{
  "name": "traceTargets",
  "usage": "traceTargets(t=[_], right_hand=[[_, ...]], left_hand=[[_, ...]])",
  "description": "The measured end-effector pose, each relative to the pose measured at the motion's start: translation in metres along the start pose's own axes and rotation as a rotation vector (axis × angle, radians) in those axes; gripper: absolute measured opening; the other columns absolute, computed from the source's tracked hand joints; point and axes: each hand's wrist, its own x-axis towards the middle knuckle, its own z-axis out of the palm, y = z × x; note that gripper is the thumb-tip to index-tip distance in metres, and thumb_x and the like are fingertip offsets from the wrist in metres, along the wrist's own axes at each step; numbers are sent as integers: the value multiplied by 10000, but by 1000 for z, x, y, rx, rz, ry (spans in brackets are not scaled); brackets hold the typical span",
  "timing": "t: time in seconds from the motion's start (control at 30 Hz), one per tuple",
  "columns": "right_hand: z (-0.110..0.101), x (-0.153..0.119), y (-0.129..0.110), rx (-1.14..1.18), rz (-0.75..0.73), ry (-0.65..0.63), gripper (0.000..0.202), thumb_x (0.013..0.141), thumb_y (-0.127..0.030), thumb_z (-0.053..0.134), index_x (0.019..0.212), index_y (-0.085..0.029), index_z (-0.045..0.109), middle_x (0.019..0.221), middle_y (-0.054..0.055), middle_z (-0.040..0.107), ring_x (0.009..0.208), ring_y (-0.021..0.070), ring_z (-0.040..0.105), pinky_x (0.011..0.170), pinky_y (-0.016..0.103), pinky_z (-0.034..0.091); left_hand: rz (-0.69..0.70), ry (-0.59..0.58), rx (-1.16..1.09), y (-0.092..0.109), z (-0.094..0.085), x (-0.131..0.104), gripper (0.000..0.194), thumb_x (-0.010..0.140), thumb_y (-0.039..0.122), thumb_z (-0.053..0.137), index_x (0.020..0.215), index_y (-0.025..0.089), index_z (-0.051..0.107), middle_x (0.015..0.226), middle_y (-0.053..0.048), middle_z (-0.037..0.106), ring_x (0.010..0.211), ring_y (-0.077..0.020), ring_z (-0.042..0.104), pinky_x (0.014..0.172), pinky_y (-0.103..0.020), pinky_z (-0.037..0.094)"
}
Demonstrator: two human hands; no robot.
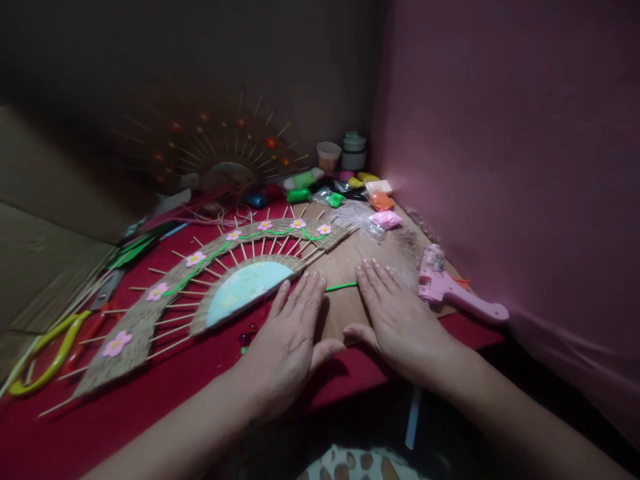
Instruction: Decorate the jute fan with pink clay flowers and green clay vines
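Observation:
Both palms lie down on a brown board [333,320]. A thin green clay strand [342,287] runs between them, its ends hidden under the fingers. My left hand [295,323] has its fingers stretched out, beside the lower edge of a half-round fan [173,283] made of sticks and woven twine. My right hand [395,317] rests flat with fingers extended, left of a pink glue gun [457,290]. Pink clay flowers [195,259] and a wavy green line decorate the fan's outer band; its inner half-circle is pale blue.
Yellow-handled scissors [55,357] lie at the left on the red cloth [190,400]. Clay packets, among them a pink one [386,220], sit at the back of the board. A paper cup [329,156], a jar [354,152] and another fan [225,150] stand near the wall.

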Motion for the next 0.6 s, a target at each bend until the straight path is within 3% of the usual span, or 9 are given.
traceTargets(t=[0.13, 0.23, 0.33, 0.5, 0.6], right_hand=[[-6, 4, -4, 31, -16, 31, 880, 819, -595, 481, 1365, 78, 324, 1433, 281, 274, 1351, 355, 234, 1113, 471, 226], [-4, 8, -10, 43, -102, 50, 843, 845, -569, 456, 1351, 95, 338, 1419, 300, 281, 1340, 368, 249, 1105, 477, 241], [6, 3, -15, 40, -202, 80, 793, 867, -530, 444, 1336, 104, 359, 1410, 306, 297, 1334, 374, 257, 1098, 473, 262], [20, -12, -18, 35, -200, 153, 858, 818, -616, 445, 1352, 52, 374, 1428, 271, 301, 1346, 354, 250, 1095, 465, 281], [14, -4, -15, 29, -194, 104, 812, 857, -581, 406, 1343, 69, 376, 1421, 283, 299, 1342, 363, 253, 1092, 475, 280]], left_hand=[[-23, 67, -88, 5, -4, 3, 756, 918, 563, 221, 1456, 72, 19, 1477, -226, 275, 1404, -265, 144, 1118, -503, 208], [-10, 21, -130, 12, -4, 10, 796, 902, 588, 250, 1459, 78, -2, 1484, -215, 268, 1403, -259, 156, 1127, -496, 187], [-6, -56, -132, 20, 1, 7, 801, 896, 588, 288, 1467, 86, 36, 1492, -187, 265, 1399, -272, 176, 1124, -492, 191], [12, 9, -39, 26, 14, -6, 832, 849, 665, 297, 1471, 137, 133, 1494, -117, 292, 1395, -304, 178, 1115, -482, 182], [-22, -21, -16, 21, 12, 2, 800, 861, 659, 260, 1465, 141, 176, 1490, -105, 303, 1391, -307, 194, 1110, -485, 185]])
